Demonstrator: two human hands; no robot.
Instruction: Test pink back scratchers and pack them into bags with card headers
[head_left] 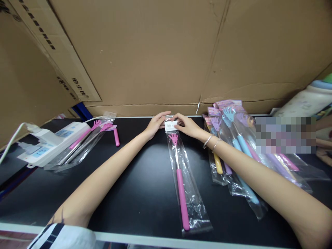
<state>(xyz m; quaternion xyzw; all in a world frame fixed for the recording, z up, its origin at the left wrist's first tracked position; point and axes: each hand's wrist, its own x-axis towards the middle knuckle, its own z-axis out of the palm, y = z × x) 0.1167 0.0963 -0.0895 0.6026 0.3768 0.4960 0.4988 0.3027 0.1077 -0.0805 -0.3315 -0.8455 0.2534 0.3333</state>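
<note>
While right fingers (pixel 179 117) pinch the white barcode label (pixel 169 126) | its print is illegible | left fingers (pixel 163 114) at bag (pixel 194 195), grip unclear

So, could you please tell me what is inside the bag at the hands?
Inside the clear bag is a pink back scratcher with a metal rod. The white label and the right hand cover part of the bag's far end; anything behind them is hidden.

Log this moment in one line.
Left hand: at far end of bagged pink back scratcher | Right hand: at its white label | Right side: more bagged back scratchers | Left side: white power strip
</note>
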